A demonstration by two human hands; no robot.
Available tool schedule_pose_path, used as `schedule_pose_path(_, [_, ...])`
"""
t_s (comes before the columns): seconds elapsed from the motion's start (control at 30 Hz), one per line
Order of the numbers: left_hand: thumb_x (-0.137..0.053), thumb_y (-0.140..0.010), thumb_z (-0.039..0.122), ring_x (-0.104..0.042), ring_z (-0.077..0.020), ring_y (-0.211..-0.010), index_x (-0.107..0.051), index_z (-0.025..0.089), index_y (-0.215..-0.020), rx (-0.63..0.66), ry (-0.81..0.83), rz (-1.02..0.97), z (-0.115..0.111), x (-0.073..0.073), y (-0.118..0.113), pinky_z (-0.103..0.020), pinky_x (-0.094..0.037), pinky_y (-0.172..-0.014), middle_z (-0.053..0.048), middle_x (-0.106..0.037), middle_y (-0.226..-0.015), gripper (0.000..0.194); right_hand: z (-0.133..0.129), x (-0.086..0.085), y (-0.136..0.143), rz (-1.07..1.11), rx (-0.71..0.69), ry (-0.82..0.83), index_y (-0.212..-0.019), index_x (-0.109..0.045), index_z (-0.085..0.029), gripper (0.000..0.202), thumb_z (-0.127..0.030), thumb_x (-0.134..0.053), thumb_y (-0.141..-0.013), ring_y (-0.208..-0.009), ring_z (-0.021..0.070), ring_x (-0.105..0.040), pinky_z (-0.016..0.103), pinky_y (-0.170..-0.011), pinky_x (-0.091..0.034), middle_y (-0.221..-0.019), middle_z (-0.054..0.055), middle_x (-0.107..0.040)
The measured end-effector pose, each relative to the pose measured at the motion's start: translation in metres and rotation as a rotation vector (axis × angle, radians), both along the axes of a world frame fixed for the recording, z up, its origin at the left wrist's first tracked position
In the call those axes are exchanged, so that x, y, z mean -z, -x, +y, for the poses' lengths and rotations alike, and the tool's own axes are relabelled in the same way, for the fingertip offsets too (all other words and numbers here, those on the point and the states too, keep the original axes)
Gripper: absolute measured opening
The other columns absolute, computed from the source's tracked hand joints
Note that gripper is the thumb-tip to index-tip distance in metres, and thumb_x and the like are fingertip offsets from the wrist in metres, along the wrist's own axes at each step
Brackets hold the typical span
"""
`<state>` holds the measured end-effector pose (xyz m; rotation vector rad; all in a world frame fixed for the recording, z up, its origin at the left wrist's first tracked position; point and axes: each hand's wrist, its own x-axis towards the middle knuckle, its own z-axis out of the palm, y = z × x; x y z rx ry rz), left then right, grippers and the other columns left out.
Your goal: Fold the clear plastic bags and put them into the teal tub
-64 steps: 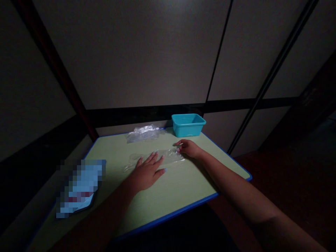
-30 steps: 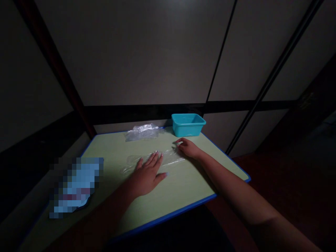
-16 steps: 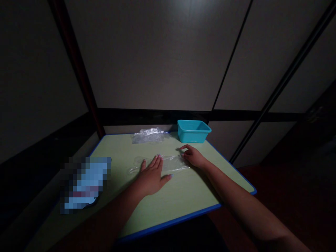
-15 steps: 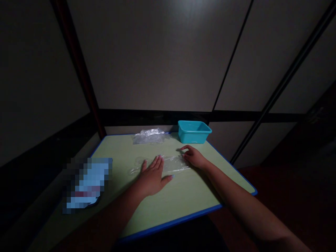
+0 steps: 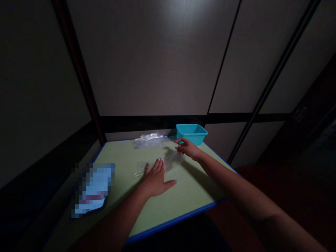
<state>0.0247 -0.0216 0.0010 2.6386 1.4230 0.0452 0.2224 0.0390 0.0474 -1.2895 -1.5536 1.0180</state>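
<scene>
Clear film (image 5: 173, 161) lies just below the centre of the frame, its right end raised off the table (image 5: 162, 210); its exact form cannot be determined in this light. The left hand (image 5: 156, 181) presses it flat, thumb wide, while the right hand (image 5: 188, 148) pinches the raised end. Above it sit crumpled plastic (image 5: 150, 141) and, rightward, a tub (image 5: 196, 139); a pixelated item (image 5: 96, 185) occupies lower left.
</scene>
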Motion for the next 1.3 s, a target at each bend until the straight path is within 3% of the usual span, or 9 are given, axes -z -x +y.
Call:
schedule_pose_path(0.27, [-0.017,-0.076,0.075,-0.001,-0.0278,-0.137,-0.011,0.006,-0.143,-0.017,0.023,-0.001,-0.001,-0.003,-0.002,-0.057,-0.001,-0.105,-0.016,-0.006,-0.148,0.096,0.014,-0.024,0.056,-0.007,-0.010,0.117,-0.087,-0.046,-0.018,0.023,-0.003,-0.054,-0.071,-0.038,0.0083,-0.048,0.017,-0.039,-0.038,-0.044,-0.007,-0.050])
schedule_pose_path(0.4, [-0.019,-0.077,0.073,-0.003,-0.0296,-0.137,-0.016,0.008,-0.142,-0.014,0.004,0.003,-0.002,-0.003,-0.001,-0.057,0.000,-0.106,-0.016,-0.009,-0.149,0.093,0.021,-0.023,0.085,-0.044,-0.061,0.266,-0.089,-0.044,-0.018,0.026,-0.001,-0.051,-0.070,-0.037,0.0123,-0.053,0.022,-0.040,-0.044,-0.041,-0.007,-0.050])
schedule_pose_path(0.5, [-0.016,-0.078,0.073,-0.012,-0.0305,-0.136,-0.029,0.007,-0.138,-0.016,-0.004,0.019,-0.003,-0.001,0.000,-0.054,-0.002,-0.107,-0.018,-0.022,-0.146,0.091,0.024,-0.013,0.099,-0.010,-0.139,0.219,-0.091,-0.044,-0.019,0.022,-0.007,-0.052,-0.074,-0.039,0.0119,-0.053,0.022,-0.041,-0.044,-0.043,-0.006,-0.051])
schedule_pose_path(0.6, [-0.014,-0.077,0.074,-0.014,-0.0304,-0.136,-0.031,0.007,-0.137,-0.013,-0.007,0.033,-0.003,0.000,0.000,-0.054,-0.004,-0.107,-0.018,-0.026,-0.145,0.091,0.023,-0.001,0.093,0.000,-0.195,-0.041,-0.087,-0.048,-0.019,0.010,-0.026,-0.051,-0.081,-0.047,0.0106,-0.053,0.023,-0.050,-0.046,-0.054,-0.003,-0.056])
schedule_pose_path(0.7, [-0.016,-0.077,0.074,-0.006,-0.0289,-0.137,-0.019,0.007,-0.141,-0.012,-0.016,0.022,-0.002,0.000,0.000,-0.055,-0.005,-0.107,-0.017,-0.018,-0.147,0.093,0.011,0.013,0.064,-0.056,-0.045,-0.317,-0.088,-0.054,-0.017,0.029,-0.043,-0.040,-0.087,-0.078,0.0150,-0.058,0.031,-0.075,-0.046,-0.082,0.004,-0.062])
schedule_pose_path(0.87, [-0.017,-0.076,0.074,-0.001,-0.0281,-0.137,-0.012,0.007,-0.143,-0.011,-0.028,0.014,-0.002,-0.001,-0.001,-0.056,-0.006,-0.106,-0.014,-0.006,-0.149,0.094,-0.031,0.039,0.012,-0.309,-0.003,-0.101,-0.125,-0.049,-0.018,0.059,-0.055,-0.021,-0.089,-0.126,0.0260,-0.035,0.046,-0.100,-0.025,-0.132,0.014,-0.046])
schedule_pose_path(1.03, [-0.018,-0.076,0.074,-0.001,-0.0274,-0.137,-0.015,0.005,-0.142,-0.026,-0.024,0.020,-0.003,-0.001,-0.002,-0.056,-0.006,-0.106,-0.016,-0.005,-0.148,0.095,-0.061,0.050,0.011,-0.786,-0.104,-0.042,-0.134,-0.041,-0.018,0.072,-0.066,-0.029,-0.082,-0.135,0.0318,-0.013,0.056,-0.103,0.002,-0.144,0.016,-0.028])
schedule_pose_path(1.2, [-0.012,-0.077,0.075,-0.002,-0.0259,-0.137,-0.021,0.006,-0.141,-0.008,-0.049,0.009,-0.002,0.000,0.000,-0.055,-0.007,-0.106,-0.016,-0.008,-0.148,0.094,-0.053,0.051,0.036,-0.876,-0.023,-0.071,-0.141,-0.023,-0.006,0.087,-0.069,-0.026,-0.081,-0.136,0.0284,-0.010,0.049,-0.106,-0.002,-0.145,0.022,-0.019])
schedule_pose_path(1.3, [-0.012,-0.077,0.075,-0.002,-0.0257,-0.137,-0.021,0.006,-0.141,0.004,-0.060,0.025,-0.001,0.000,0.000,-0.055,-0.007,-0.106,-0.016,-0.010,-0.148,0.094,-0.044,0.052,0.048,-0.884,0.028,-0.079,-0.138,-0.030,-0.003,0.079,-0.062,-0.025,-0.085,-0.135,0.0284,-0.016,0.046,-0.106,-0.007,-0.142,0.023,-0.027])
